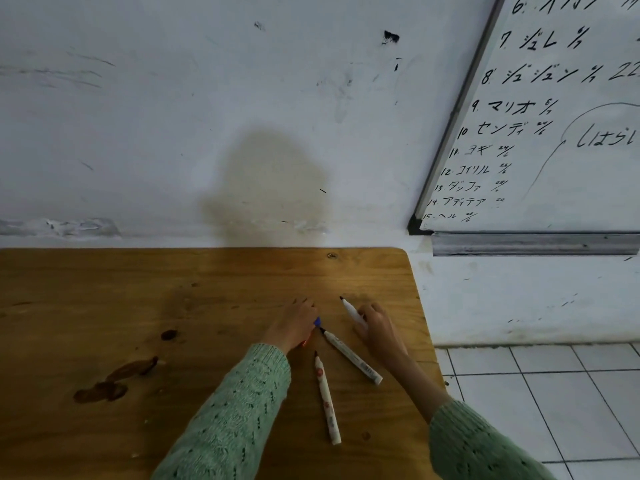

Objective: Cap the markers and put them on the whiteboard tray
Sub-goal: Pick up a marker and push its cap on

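Note:
Three uncapped white markers are on the wooden table point(138, 306). One marker point(327, 400) lies near the front, tip pointing away. A second marker point(351, 355) lies diagonally, its tip toward my left hand. My right hand point(377, 327) grips the third marker point(350, 309) by its lower barrel, tip up and away. My left hand point(294, 323) rests palm down over small caps; a blue cap point(317, 321) and a bit of a red one point(305, 342) peek out beneath it. The grey whiteboard tray point(533, 243) is at the upper right.
The whiteboard point(554, 116) with black writing hangs on the right, above the tray. A marked white wall stands behind the table. The table's right edge drops to a white tiled floor point(536, 403). Dark stains point(114, 382) mark the table's left side.

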